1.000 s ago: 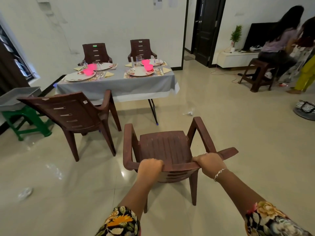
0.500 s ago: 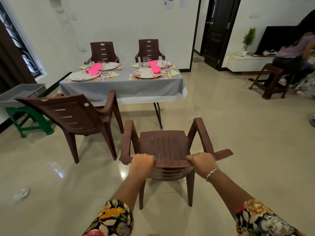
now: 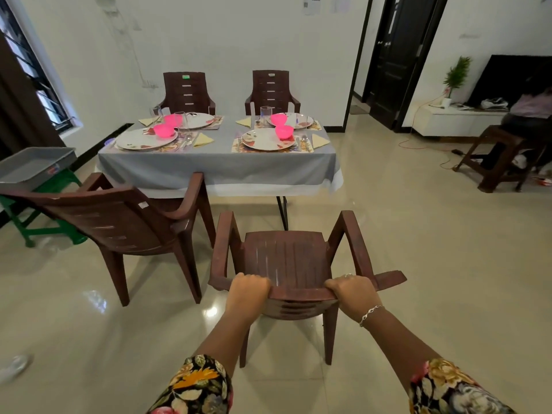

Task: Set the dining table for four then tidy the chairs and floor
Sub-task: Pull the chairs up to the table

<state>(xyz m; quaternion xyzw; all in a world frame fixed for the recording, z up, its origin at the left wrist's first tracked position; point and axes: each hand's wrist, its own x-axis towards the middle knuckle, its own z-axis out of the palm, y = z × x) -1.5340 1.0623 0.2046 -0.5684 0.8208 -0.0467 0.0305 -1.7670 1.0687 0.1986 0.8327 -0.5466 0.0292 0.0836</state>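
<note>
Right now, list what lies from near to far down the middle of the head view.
Left hand and right hand gripping the brown plastic armchair → grey-clothed dining table → far-side brown plastic chair → white wall.

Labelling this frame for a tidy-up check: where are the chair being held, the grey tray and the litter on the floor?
held chair [image 3: 286, 255]: head view, middle of its seat.
grey tray [image 3: 30, 164]: head view, bare inside surface.
floor litter [image 3: 13, 367]: head view, its centre.

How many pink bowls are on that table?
4: near-left bowl, far-left bowl, near-right bowl, far-right bowl, one at each place setting on the table. None seems hidden.
</note>
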